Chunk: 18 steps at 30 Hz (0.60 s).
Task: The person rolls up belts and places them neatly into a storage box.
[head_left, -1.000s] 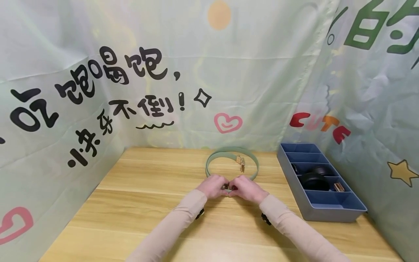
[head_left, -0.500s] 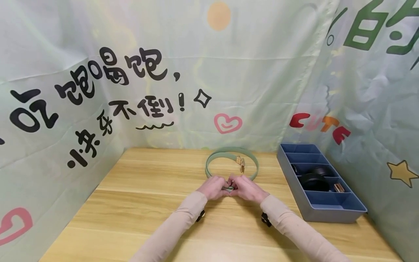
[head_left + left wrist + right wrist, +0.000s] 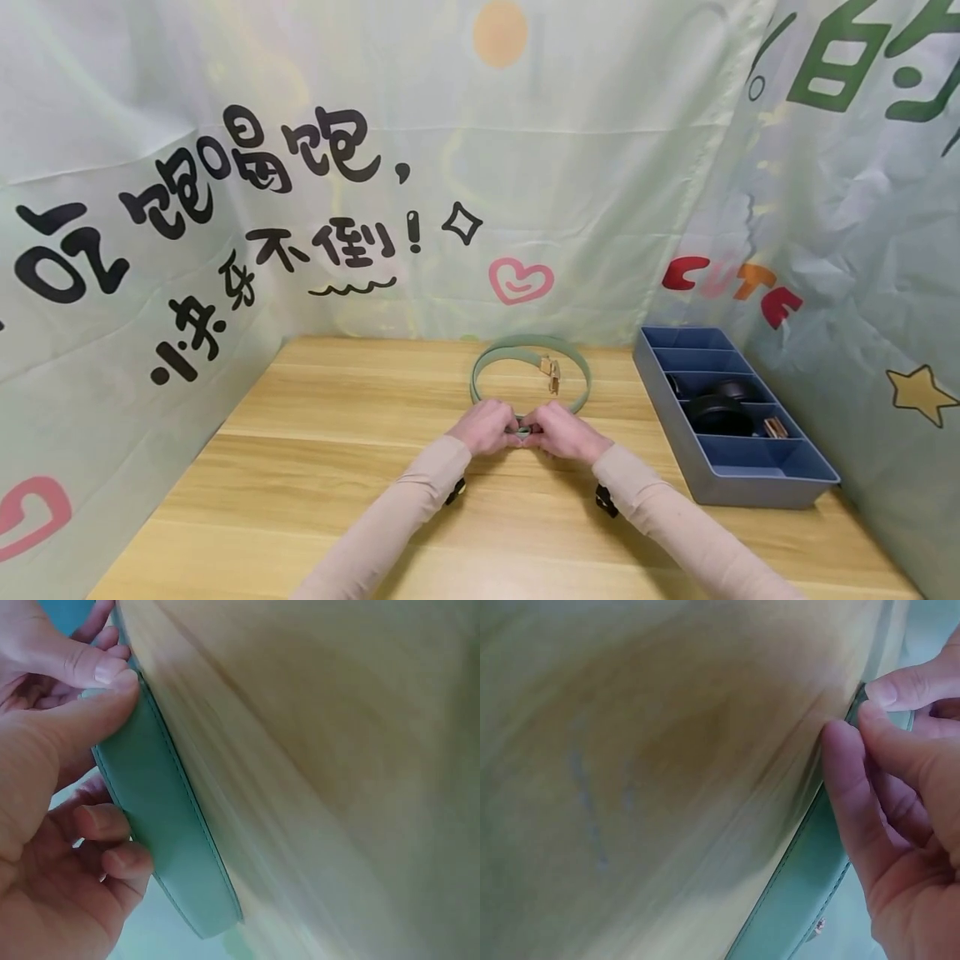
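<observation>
A light green belt with stitched edges lies in a loop standing on its edge at the back of the table. Its gold buckle hangs inside the loop's right side. At the loop's near side, my left hand pinches the strap between thumb and fingers. The right hand pinches the same strap right beside it, thumb tips meeting. In the left wrist view, a length of strap runs down past the curled left fingers. The right wrist view shows more strap passing behind the right fingers.
A blue-grey divided box stands on the right of the wooden table. Black rounded items and a small gold piece sit in its compartments. Printed cloth hangs close behind the table and along both sides.
Both hands stay at the loop's near side, their fingers shifting slightly on the strap. The fingertips drew together, then parted a little. Belt loop and box have kept their places.
</observation>
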Motion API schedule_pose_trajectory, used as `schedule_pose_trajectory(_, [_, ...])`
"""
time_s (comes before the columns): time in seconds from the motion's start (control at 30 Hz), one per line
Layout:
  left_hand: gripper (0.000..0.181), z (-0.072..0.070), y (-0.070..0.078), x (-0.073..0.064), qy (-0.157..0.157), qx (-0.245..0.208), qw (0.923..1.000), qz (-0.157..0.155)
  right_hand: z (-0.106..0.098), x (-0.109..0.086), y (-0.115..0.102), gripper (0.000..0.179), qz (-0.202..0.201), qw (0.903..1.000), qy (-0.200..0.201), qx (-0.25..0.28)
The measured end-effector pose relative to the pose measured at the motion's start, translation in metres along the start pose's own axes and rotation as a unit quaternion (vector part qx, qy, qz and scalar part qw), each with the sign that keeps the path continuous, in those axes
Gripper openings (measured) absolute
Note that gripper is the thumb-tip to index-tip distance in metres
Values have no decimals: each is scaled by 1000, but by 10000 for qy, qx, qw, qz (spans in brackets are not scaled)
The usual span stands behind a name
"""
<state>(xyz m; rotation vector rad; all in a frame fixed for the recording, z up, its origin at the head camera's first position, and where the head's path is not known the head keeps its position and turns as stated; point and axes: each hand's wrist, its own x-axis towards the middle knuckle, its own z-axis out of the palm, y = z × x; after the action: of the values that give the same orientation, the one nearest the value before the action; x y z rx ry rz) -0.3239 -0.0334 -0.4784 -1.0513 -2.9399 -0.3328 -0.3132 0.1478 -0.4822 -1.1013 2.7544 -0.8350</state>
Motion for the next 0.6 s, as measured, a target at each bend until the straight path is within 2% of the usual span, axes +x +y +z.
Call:
schedule_pose_trajectory(0.13, [39,-1,0,1,-66,71,9999,55,0,0,-2,5,405,9983,-30,423])
schedule_pose_trajectory(0.23, [42,-2,1,1,-47,140,9996,259,1,1,-5,6,558,9979,112,311])
schedule_pose_trajectory(0.33, [33,-4,1,0,-64,148,9985,530,2,4,-7,12,446,9982,358,-174])
schedule_pose_trajectory(0.43, [22,-6,-1,-2,-228,46,9970,741,4,6,-8,18,256,9956,596,-681])
schedule_pose_trajectory(0.5, [21,-6,-2,-3,-368,-105,9964,762,6,7,-8,19,96,9939,707,-841])
schedule_pose_trajectory(0.6, [20,-6,-3,-4,-404,-148,9961,768,7,9,-7,16,-91,9917,800,-1004])
